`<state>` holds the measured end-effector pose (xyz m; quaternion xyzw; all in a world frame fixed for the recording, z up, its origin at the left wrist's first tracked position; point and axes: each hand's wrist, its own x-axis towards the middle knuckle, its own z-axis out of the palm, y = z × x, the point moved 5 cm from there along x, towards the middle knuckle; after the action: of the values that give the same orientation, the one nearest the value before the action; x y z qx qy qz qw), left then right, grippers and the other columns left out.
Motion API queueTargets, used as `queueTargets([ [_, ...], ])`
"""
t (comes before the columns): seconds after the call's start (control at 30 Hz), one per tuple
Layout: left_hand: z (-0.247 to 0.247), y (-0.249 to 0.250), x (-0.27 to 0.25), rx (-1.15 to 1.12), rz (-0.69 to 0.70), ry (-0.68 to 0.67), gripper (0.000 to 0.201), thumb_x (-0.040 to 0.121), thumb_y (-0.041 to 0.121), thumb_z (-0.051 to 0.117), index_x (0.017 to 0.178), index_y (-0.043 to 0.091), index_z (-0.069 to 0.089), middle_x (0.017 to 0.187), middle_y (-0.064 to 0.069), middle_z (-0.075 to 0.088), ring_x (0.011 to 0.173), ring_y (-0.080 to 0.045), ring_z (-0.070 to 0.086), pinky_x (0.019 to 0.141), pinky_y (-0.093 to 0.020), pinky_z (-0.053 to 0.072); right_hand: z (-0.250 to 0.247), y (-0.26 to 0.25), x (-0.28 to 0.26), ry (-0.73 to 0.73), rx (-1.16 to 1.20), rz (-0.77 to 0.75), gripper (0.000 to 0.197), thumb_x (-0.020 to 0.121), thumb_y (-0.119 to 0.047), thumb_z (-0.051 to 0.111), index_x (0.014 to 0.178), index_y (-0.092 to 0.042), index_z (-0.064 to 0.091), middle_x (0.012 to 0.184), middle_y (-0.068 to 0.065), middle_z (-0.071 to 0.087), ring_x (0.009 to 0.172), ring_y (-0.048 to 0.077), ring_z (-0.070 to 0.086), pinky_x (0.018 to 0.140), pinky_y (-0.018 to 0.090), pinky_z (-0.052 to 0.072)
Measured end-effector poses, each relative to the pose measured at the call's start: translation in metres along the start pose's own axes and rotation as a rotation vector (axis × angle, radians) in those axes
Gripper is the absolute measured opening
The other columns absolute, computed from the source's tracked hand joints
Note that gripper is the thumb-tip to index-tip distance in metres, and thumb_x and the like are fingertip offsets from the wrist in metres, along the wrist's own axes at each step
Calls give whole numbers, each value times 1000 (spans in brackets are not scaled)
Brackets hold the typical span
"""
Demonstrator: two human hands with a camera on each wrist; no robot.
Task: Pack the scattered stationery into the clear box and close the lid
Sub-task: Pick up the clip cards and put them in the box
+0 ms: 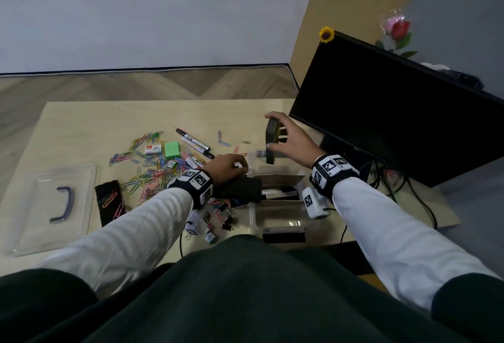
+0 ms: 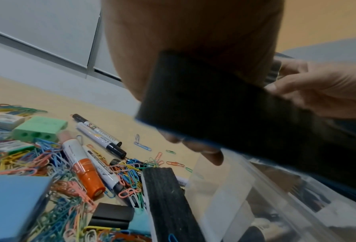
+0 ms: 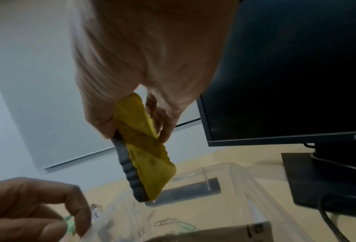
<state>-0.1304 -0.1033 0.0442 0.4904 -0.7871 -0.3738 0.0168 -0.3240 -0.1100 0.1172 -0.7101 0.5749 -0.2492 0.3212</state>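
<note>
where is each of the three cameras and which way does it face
Head: worn on the head, looks forward and down at the desk; both sleeves, left hand and right hand show.
Left wrist: looks along the left hand at its black eraser over the paper clips; the other hand shows too.
Right wrist: looks along the right hand at its yellow eraser, toward the monitor.
Shared: both wrist views show the clear box.
</note>
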Motion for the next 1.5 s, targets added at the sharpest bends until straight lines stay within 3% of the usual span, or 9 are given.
queueTargets([
  [0.2,2,7,11,-5,3,33,21,94,37,57,112,27,57,98,-8,69,87,-21,63,78,-29,46,1,-2,1,-103,-81,-78,67,76,-25,82,129,-43,45,133,-17,51,120,6,50,98,24,43],
  [0.33,8,12,13,34,25,-61,30,95,38,55,124,30,59,112,-6,67,94,-17,61,88,-31,46,0,1,0,-160,-114,-66,65,77,-27,82,127,-46,44,125,-13,57,112,9,56,91,29,50],
  [0.5,10,16,13,65,68,-61,27,97,33,55,120,24,64,113,-5,68,87,-12,56,80,-24,39,16,26,-5,-287,-309,-77,71,79,-21,79,136,-38,41,133,-4,54,115,19,55,95,37,49],
  [0.73,15,12,12,16,82,-67,25,97,32,54,118,23,63,106,-7,70,89,-17,63,78,-25,42,30,54,-16,-303,-609,-144,67,83,-27,76,139,-42,42,121,-4,36,103,13,44,81,27,47],
  [1.0,18,10,14,2,68,-71,26,98,34,51,121,25,61,108,-5,69,92,-18,63,79,-26,43,50,68,-2,-590,-614,-76,47,95,-21,61,140,-27,53,133,0,61,119,20,57,98,31,42],
  [1.13,21,8,13,-1,66,-67,26,98,35,51,121,26,60,109,-8,69,92,-18,64,77,-25,42,70,60,11,-736,-645,-18,40,99,-25,54,140,-26,55,130,2,64,115,22,59,92,27,41],
  [1.27,19,9,12,-8,69,-55,27,98,33,52,122,24,60,111,-7,69,95,-20,65,82,-28,46,88,59,15,-793,-664,16,66,84,-74,35,125,-32,65,111,-1,70,95,25,65,85,34,49],
  [1.4,18,11,10,-20,73,-45,26,98,33,52,121,24,61,108,-6,70,95,-20,65,84,-29,48,101,72,17,-812,-799,135,46,97,-56,43,90,-18,68,76,1,64,74,29,61,73,35,50],
  [1.5,19,12,9,-18,73,-43,26,99,31,51,122,22,61,110,-6,69,96,-20,64,81,-26,44,98,74,18,-786,-789,191,52,93,-59,44,77,-14,65,65,4,58,68,31,60,57,31,42],
])
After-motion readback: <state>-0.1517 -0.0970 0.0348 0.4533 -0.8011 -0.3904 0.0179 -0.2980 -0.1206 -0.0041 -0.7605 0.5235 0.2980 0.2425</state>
